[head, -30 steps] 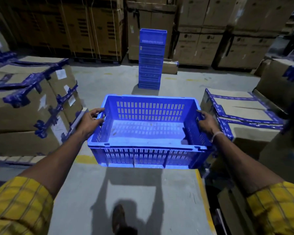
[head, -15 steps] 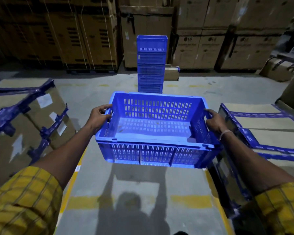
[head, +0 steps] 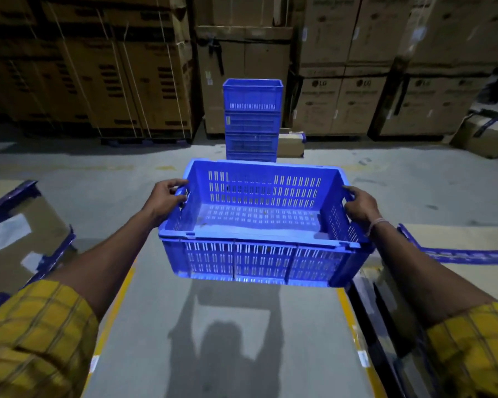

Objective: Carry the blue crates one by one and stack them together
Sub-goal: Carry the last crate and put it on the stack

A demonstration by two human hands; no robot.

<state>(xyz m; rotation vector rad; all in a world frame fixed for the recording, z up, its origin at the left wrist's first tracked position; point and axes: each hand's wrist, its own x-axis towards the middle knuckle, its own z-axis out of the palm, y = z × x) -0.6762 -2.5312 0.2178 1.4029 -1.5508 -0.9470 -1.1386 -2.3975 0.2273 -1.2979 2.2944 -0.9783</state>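
Carry step: empty crate held off the floor, left hand and right hand each closed on an end rim. Stack straight ahead, well apart — next, walk up and lift above its top. Grey floor; cartons line the wall — dim.

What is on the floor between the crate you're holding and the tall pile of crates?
Nothing. In the head view, only bare grey floor shows between the held crate and the crate stack; the crate's far rim hides the stack's foot.
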